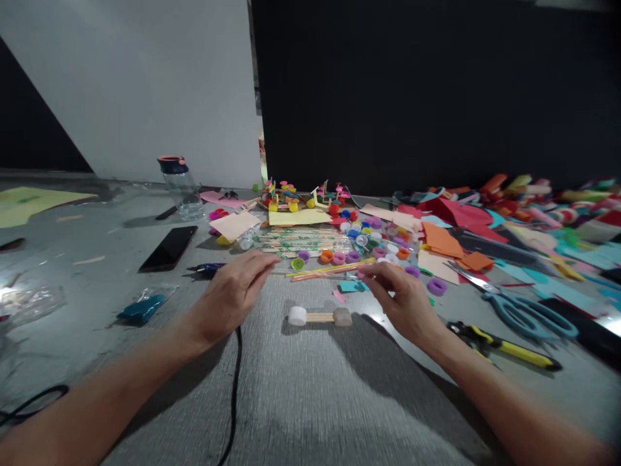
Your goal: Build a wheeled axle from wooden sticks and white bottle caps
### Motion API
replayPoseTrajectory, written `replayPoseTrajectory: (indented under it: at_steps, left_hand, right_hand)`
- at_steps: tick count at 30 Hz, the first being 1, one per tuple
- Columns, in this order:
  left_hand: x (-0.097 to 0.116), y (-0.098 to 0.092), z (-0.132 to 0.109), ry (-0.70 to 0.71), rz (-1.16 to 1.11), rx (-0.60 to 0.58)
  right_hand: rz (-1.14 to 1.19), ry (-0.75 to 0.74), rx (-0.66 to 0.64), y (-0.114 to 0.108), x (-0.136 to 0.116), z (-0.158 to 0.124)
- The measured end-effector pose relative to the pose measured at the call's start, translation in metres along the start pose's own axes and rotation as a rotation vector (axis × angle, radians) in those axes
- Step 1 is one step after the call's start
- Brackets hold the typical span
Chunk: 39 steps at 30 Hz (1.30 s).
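Observation:
A short bundle of thin wooden sticks lies on the table between my hands. A white round cap is on its left end and a greyish cap on its right. My left hand is above the table, left of the bundle, its fingers pressed together; what they hold, if anything, is hidden. My right hand is curled, thumb and finger close together near the right end of the yellow and orange thin sticks. Whether it grips anything cannot be made out.
Bottle caps, paper-wrapped sticks and coloured paper lie beyond my hands. Blue scissors and yellow-black pliers lie right. A phone, bottle and blue packet are left. A black cord runs towards me.

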<state>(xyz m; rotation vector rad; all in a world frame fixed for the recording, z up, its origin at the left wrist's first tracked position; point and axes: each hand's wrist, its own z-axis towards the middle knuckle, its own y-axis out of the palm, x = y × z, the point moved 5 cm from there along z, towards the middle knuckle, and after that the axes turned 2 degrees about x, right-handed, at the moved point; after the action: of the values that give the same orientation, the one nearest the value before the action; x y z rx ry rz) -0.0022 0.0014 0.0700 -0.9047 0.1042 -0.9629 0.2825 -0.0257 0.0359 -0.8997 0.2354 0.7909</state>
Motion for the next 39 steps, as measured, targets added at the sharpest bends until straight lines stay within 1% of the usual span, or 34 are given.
replayPoseTrajectory:
  at_steps: [4,7,9,12,15,20,23,27,31,33,36,39]
  left_hand:
    - [-0.006,0.008,-0.003,-0.083,-0.155,0.016]
    - [-0.009,0.010,-0.004,-0.194,-0.435,0.031]
    - [-0.006,0.011,-0.005,-0.275,-0.607,0.025]
    - [0.004,0.010,-0.007,-0.355,-0.702,0.014]
    - [0.011,0.006,-0.007,-0.363,-0.725,0.056]
    - [0.013,-0.005,-0.005,-0.316,-0.647,0.195]
    - [0.012,-0.012,-0.007,-0.262,-0.474,0.256]
    - [0.008,-0.016,-0.009,-0.163,-0.254,0.250]
    - [0.004,-0.013,-0.007,-0.075,-0.089,0.208]
    - [0.004,-0.009,-0.006,-0.022,-0.019,0.172]
    - [0.005,-0.004,-0.007,0.074,0.050,0.133]
    - [0.007,-0.006,-0.008,0.129,0.100,0.154]
  right_hand:
    - [0.014,-0.042,0.005,0.000,-0.004,0.001]
    - [0.015,-0.078,0.002,-0.001,-0.008,0.000]
    - [0.011,-0.100,-0.005,-0.001,-0.011,0.000]
    - [0.003,-0.121,-0.013,-0.001,-0.014,-0.002]
    - [-0.012,-0.136,-0.020,0.000,-0.015,-0.002]
    - [-0.042,-0.142,-0.012,-0.001,-0.013,-0.002]
    - [-0.058,-0.137,-0.012,-0.002,-0.013,-0.003]
    - [-0.093,-0.119,-0.011,-0.004,-0.011,-0.001]
    - [-0.185,-0.081,-0.050,-0.002,0.004,0.002]
    - [-0.260,-0.067,-0.096,0.002,0.014,0.003]
    - [-0.394,-0.059,-0.201,0.010,0.029,0.002]
    - [-0.510,-0.067,-0.296,0.016,0.039,0.001]
